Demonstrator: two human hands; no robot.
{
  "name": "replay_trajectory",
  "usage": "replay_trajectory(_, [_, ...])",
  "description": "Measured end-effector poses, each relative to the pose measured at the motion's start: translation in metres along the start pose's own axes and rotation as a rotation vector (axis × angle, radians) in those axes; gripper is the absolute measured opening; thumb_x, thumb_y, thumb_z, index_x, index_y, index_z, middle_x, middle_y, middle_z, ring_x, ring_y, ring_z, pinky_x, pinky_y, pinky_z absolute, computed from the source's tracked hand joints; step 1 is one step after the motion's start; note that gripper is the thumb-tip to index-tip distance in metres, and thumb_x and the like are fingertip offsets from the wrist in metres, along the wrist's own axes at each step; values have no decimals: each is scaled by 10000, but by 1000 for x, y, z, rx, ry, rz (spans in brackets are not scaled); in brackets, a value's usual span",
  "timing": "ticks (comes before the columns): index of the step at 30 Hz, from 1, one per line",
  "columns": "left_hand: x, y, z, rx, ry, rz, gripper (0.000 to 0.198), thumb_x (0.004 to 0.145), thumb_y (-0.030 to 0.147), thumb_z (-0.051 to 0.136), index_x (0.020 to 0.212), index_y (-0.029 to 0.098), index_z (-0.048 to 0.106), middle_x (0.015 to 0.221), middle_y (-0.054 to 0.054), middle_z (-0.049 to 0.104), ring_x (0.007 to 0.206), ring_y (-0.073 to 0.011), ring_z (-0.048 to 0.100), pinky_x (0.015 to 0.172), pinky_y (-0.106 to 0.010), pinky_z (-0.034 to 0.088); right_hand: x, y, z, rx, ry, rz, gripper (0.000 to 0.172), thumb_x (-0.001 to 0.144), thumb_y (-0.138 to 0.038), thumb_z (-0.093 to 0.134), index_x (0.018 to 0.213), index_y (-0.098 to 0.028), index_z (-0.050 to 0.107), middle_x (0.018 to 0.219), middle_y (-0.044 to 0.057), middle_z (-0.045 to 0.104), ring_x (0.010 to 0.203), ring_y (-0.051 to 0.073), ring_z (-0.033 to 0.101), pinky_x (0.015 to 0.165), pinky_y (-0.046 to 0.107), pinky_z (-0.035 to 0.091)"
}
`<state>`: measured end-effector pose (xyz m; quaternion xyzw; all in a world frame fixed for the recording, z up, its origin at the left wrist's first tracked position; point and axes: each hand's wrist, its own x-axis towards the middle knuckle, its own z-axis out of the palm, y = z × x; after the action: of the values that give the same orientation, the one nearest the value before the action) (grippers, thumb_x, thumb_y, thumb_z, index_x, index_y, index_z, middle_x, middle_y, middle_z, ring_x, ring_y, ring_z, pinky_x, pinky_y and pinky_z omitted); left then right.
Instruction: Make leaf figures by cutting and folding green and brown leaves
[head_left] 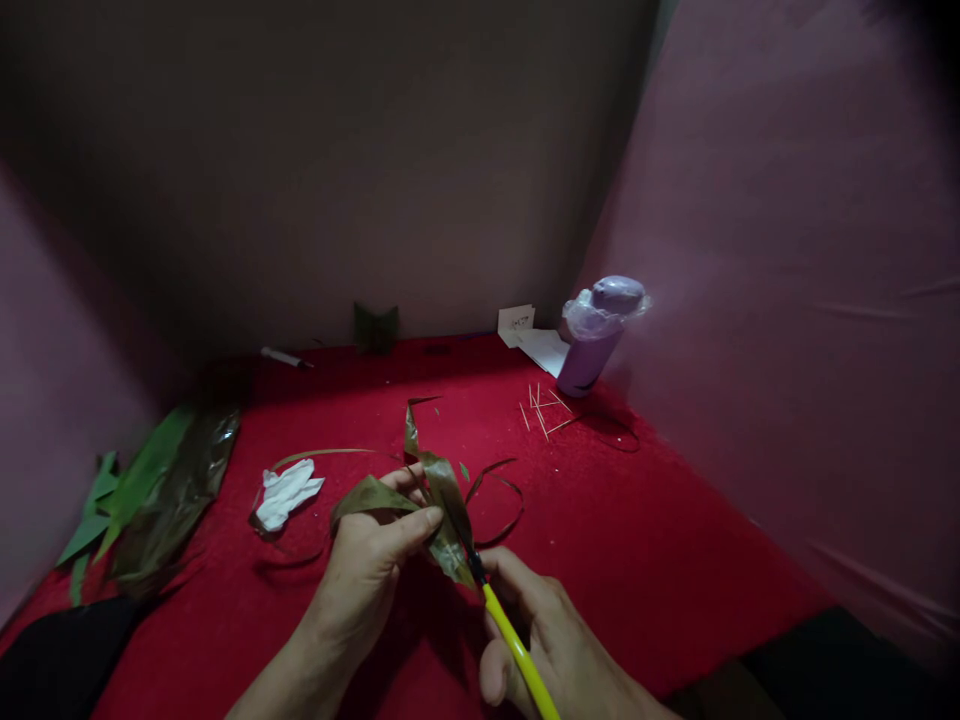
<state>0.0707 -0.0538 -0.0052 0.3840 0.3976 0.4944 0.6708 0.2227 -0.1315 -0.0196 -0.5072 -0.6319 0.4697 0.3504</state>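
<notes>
My left hand (pixel 375 545) is closed on a long olive-brown leaf (pixel 450 490), with the thumb pressed on top. One end of the leaf loops over the hand, and another stands up, folded to a point. In my right hand (pixel 540 610) is a slim tool with a yellow handle (pixel 514 640) and a dark front part. Its dark tip touches the leaf's lower right edge; the tip's shape is too unclear to name the tool. A thin curled leaf strip (pixel 517 510) lies just beyond my right hand.
A crumpled white tissue (pixel 289 493) and several green and brown leaves (pixel 161 490) lie left on the red cloth (pixel 637 560). Toothpicks (pixel 541 408), a purple container (pixel 589 355), white cards (pixel 544 348), a syringe (pixel 285 357) and a folded leaf piece (pixel 376 328) are farther back. Walls enclose three sides.
</notes>
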Motion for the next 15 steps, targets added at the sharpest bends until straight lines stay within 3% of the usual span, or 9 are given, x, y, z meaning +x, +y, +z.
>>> replay_trajectory(9, [-1, 0, 1, -17, -42, -15, 426, 625, 136, 730, 1013, 188, 561, 783, -9, 631, 644, -121, 602, 580, -233, 509, 1, -3, 0, 16, 46, -8, 407, 703, -474, 646, 948, -175, 518, 587, -29, 541, 556, 120, 487, 482, 192, 352])
replay_trajectory(15, [-2, 2, 2, -14, -53, -23, 433, 624, 140, 726, 1020, 184, 559, 773, -18, 636, 625, -132, 603, 562, -255, 520, -2, 1, 4, 109, -20, 8, 359, 762, -406, 585, 1011, -170, 481, 505, -62, 525, 430, 86, 438, 437, 181, 335])
